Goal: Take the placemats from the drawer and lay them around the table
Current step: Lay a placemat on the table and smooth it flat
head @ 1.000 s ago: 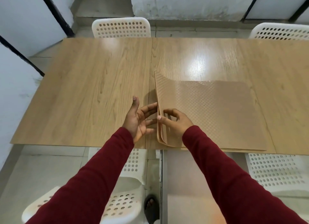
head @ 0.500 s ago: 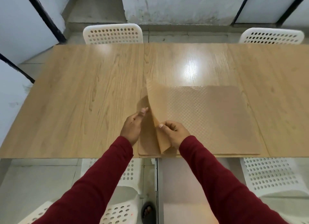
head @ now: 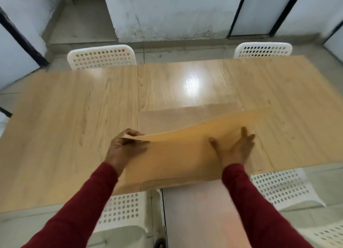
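A tan placemat (head: 178,155) is lifted off the stack at the near edge of the wooden table (head: 74,118). My left hand (head: 124,147) pinches its left edge, raised above the table. Under the mat's right part, my right hand (head: 235,151) is spread flat with its fingers apart, seemingly supporting it. The rest of the placemat stack (head: 185,114) lies flat beneath, its textured far strip showing beyond the lifted mat. The view is motion-blurred.
Two white perforated chairs (head: 102,56) (head: 262,50) stand at the table's far side. Two more (head: 120,210) (head: 284,186) are tucked at the near side by my arms. Grey walls with dark frames rise beyond the table.
The top placemat has come up off the stack. My left hand now grips its left edge, and my right hand has slid to the right under it. The camera has tilted up.
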